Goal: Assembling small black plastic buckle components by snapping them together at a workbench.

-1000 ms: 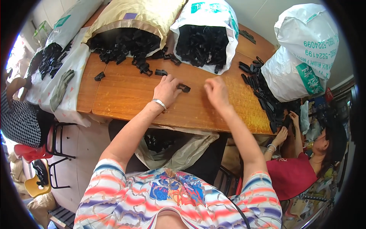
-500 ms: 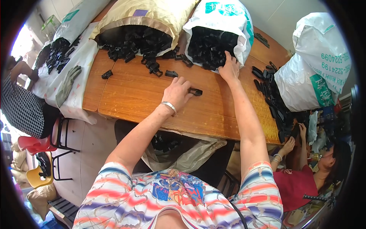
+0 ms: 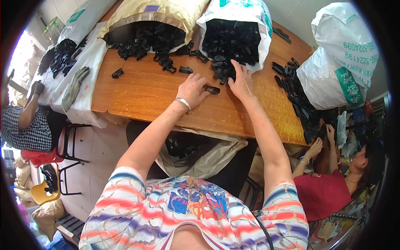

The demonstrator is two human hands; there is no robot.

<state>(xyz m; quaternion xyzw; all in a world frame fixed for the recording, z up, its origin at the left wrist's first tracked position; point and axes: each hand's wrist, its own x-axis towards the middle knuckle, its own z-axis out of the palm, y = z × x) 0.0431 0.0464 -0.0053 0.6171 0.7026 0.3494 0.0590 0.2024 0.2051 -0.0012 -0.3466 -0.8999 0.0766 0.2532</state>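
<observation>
On the wooden table (image 3: pixel 166 100), my left hand (image 3: pixel 192 92) pinches a small black plastic piece (image 3: pixel 213 90), shaped like a buckle with an opening in it. My right hand (image 3: pixel 242 83) is by the mouth of a white sack (image 3: pixel 266 39), fingers stretched out and thumb apart. Its fingertips touch a small heap of black plastic pieces (image 3: pixel 223 68) spilling from that sack. Whether any piece lies under the fingers is hidden. Another loose black piece (image 3: pixel 186 70) lies just beyond my left hand.
A tan sack (image 3: pixel 183 10) full of black pieces lies open at the back. Longer black parts (image 3: pixel 287 85) line the table's right side beside a standing white bag (image 3: pixel 329 83). A grey glove (image 3: pixel 75 89) rests at left. Co-workers sit at both sides; an open bag (image 3: pixel 200 160) hangs below the table edge.
My right hand has drawn back from the white sack's mouth, toward me and left, and black pieces have spilled onto the table. My left hand keeps its piece in nearly the same place.
</observation>
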